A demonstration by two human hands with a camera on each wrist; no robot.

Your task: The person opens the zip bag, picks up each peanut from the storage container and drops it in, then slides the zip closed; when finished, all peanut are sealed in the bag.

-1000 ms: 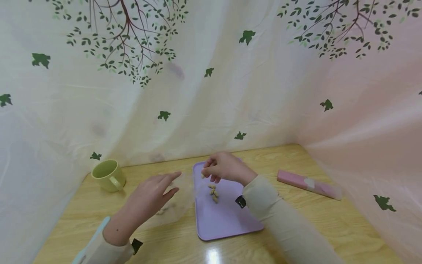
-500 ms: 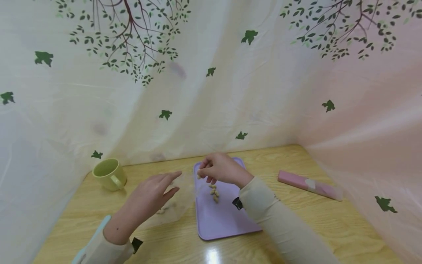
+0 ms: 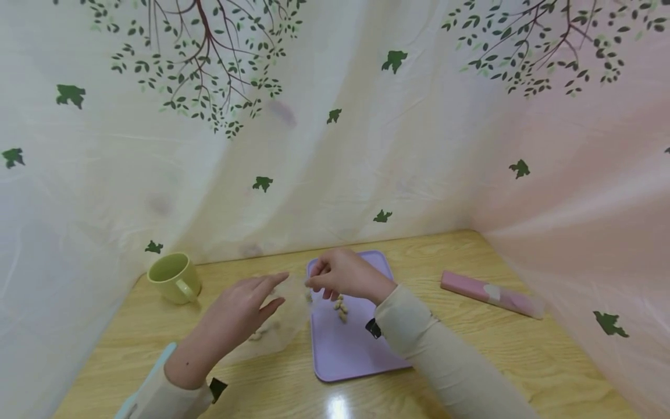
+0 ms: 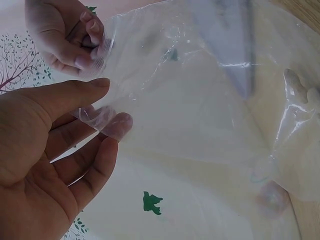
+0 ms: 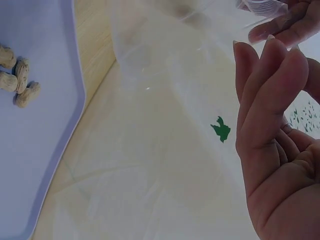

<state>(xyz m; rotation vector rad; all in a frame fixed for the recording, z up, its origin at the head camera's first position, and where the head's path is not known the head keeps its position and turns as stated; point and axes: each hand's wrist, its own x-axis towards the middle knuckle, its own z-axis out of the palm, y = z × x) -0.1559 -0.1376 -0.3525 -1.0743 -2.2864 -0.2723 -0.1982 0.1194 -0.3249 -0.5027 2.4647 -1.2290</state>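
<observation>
Head view: purple tray (image 3: pixel 345 352), on a wooden desk (image 3: pixel 523 349); loose peanuts (image 3: pixel 341 311), on the tray; clear bag (image 3: pixel 280 331), left of the tray; faint shape (image 3: pixel 309 297), perhaps a peanut, at the tray's left edge; left hand (image 3: pixel 238 314), left of the tray, at the bag; right hand (image 3: pixel 349 276), over the tray's far part; green mug (image 3: pixel 174 284), well left of the tray; pink box (image 3: pixel 467 284), right of the tray. Left wrist view: left grip pinching the bag's mouth; bagged peanuts (image 4: pixel 295 86). Right wrist view: right grip, fingertips gathered close; whether anything is pinched, cannot tell. Handling note, by judgement: the step seems to be bagging peanuts from the tray; best with the mouth spread wide and each peanut released well inside the lip.
</observation>
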